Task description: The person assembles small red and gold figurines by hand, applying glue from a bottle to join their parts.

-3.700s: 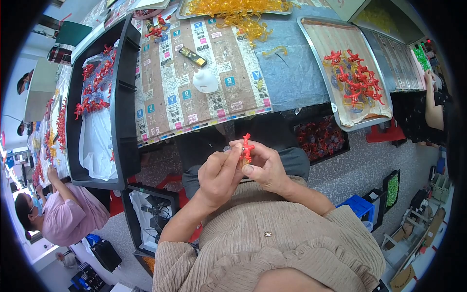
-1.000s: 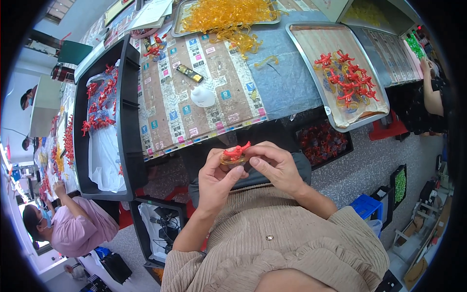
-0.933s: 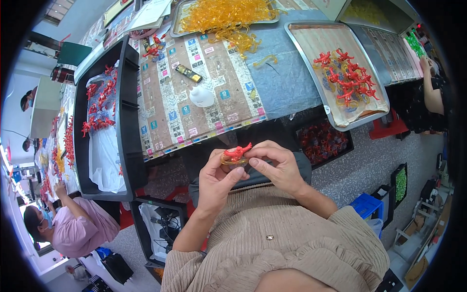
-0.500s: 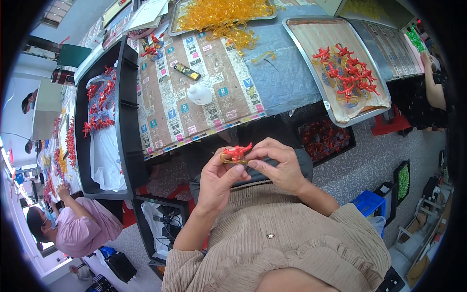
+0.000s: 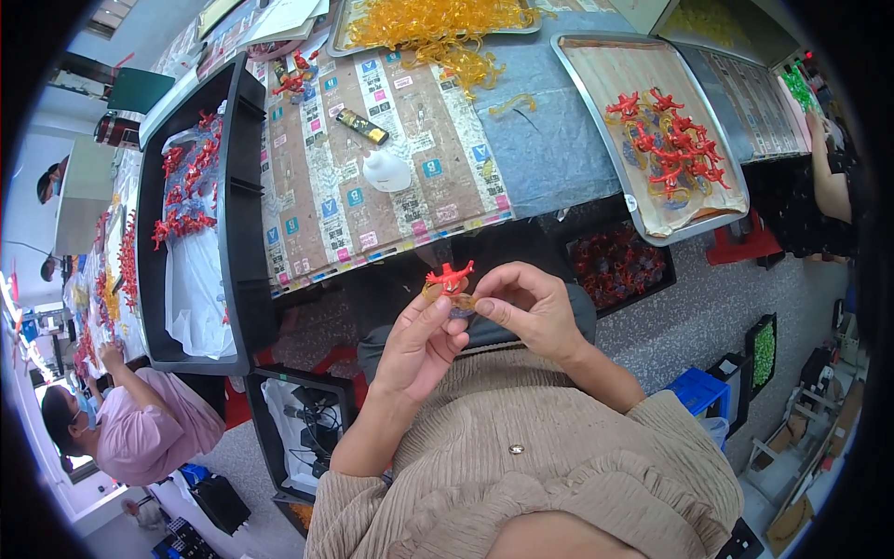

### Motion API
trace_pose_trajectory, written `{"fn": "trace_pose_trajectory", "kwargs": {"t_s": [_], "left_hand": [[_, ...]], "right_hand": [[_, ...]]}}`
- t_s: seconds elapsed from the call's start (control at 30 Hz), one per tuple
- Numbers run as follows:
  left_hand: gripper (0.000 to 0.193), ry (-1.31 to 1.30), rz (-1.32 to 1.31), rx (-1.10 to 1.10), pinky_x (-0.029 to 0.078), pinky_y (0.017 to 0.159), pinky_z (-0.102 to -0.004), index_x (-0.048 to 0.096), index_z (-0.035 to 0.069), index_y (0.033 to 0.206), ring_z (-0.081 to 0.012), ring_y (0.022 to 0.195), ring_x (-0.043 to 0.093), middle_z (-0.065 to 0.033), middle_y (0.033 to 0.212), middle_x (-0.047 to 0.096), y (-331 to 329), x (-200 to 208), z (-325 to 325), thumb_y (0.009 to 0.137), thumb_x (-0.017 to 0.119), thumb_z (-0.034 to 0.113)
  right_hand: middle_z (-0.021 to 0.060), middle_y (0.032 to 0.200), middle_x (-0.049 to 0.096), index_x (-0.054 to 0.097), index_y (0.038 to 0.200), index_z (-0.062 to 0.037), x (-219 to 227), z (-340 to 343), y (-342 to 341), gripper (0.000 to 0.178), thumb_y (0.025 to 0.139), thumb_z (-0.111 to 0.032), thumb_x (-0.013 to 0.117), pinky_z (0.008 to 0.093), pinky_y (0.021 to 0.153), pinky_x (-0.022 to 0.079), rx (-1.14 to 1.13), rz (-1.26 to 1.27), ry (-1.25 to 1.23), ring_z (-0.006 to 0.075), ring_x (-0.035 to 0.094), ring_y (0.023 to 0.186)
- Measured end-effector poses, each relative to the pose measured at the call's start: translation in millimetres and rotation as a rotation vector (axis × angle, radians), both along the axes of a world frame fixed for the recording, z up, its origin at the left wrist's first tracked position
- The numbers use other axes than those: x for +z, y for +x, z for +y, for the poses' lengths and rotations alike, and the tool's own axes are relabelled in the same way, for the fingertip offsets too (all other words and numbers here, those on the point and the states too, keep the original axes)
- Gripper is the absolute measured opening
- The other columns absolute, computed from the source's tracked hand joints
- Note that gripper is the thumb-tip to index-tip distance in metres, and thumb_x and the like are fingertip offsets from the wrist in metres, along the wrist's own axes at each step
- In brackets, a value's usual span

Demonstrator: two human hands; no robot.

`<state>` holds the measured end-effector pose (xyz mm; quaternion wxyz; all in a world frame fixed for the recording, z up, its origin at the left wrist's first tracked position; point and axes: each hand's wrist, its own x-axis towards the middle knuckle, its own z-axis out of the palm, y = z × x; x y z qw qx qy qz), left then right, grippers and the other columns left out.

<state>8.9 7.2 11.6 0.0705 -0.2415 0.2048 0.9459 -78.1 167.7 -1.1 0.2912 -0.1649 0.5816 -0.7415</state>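
Observation:
A small red plastic toy figure (image 5: 451,277) is in front of my body, just off the table's near edge. Under it are a yellow translucent plastic piece (image 5: 462,301) and a bluish clear part, partly covered by fingers. My left hand (image 5: 415,347) pinches the figure's lower part between thumb and fingers. From the other side my right hand (image 5: 538,319) has thumb and index finger closed on the end of the yellow piece. How the parts join is too small to make out.
A white squeeze bottle (image 5: 386,171) and a black-and-gold tube (image 5: 361,127) lie on the paper-covered table (image 5: 410,200). Similar red figures fill a metal tray (image 5: 643,224) at right and a black crate (image 5: 244,224) at left. Yellow pieces (image 5: 428,26) heap at the back. Co-workers sit at both sides.
The figure has been turned in my fingers, and its yellow and bluish lower parts show more. My left hand has shifted slightly left and rolled; the right still pinches the side.

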Motion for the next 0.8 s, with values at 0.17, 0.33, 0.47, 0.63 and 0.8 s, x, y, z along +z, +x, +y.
{"fn": "trace_pose_trajectory", "kwargs": {"t_s": [0.17, 0.33, 0.47, 0.63, 0.8], "left_hand": [[0.03, 0.038, -0.037, 0.034, 0.058, 0.07, -0.0237, 0.054, 0.001, 0.123, -0.0089, 0.077, 0.064, -0.0057, 0.102, 0.065, 0, -2, -3, 0.097, 0.055, 0.016], [0.036, 0.033, -0.054, 0.045, 0.058, 0.073, -0.0231, 0.049, -0.001, 0.127, -0.0093, 0.079, 0.062, -0.0063, 0.1, 0.062, 2, -6, -5, 0.099, 0.051, 0.021], [0.031, 0.061, -0.045, 0.043, 0.059, 0.073, -0.0234, 0.053, -0.001, 0.122, -0.0097, 0.079, 0.065, -0.0066, 0.1, 0.065, 1, -10, -8, 0.098, 0.053, 0.018], [0.027, 0.121, -0.063, 0.058, 0.059, 0.074, -0.0235, 0.057, 0.0, 0.117, -0.0101, 0.081, 0.067, -0.007, 0.1, 0.066, -1, -15, -10, 0.096, 0.055, 0.017], [0.028, 0.262, -0.1, 0.094, 0.059, 0.075, -0.0242, 0.056, 0.0, 0.118, -0.0105, 0.08, 0.066, -0.0077, 0.101, 0.066, -1, -23, -11, 0.096, 0.055, 0.017]], "right_hand": [[0.004, 0.096, 0.063, 0.064, 0.1, 0.0016, -3, -3, -2, 0.014, 0.087, -0.004, 0.067, 0.0242, 0.079, 0.05, 0.009, -0.122, 0.003, 0.0104, 0.06, 0.09], [0.0047, 0.092, 0.061, 0.066, 0.096, 0.0023, -7, -8, -4, 0.013, 0.088, -0.008, 0.067, 0.0228, 0.075, 0.047, 0.04, 0.039, 0.08, 0.0094, 0.058, 0.086], [0.0045, 0.089, 0.06, 0.066, 0.092, 0.0029, -7, -12, -5, 0.012, 0.088, -0.009, 0.067, 0.0221, 0.07, 0.046, 0.045, 0.021, 0.095, 0.0085, 0.056, 0.081], [0.0015, 0.088, 0.06, 0.066, 0.087, 0.0024, -9, -17, -7, 0.011, 0.088, -0.009, 0.066, 0.0203, 0.066, 0.044, 0.046, -0.056, 0.049, 0.005, 0.055, 0.077], [0.0012, 0.084, 0.057, 0.063, 0.085, 0.0002, -10, -21, -9, 0.011, 0.088, -0.009, 0.066, 0.0214, 0.066, 0.046, 0.071, -0.181, 0.035, 0.0071, 0.055, 0.075]]}}
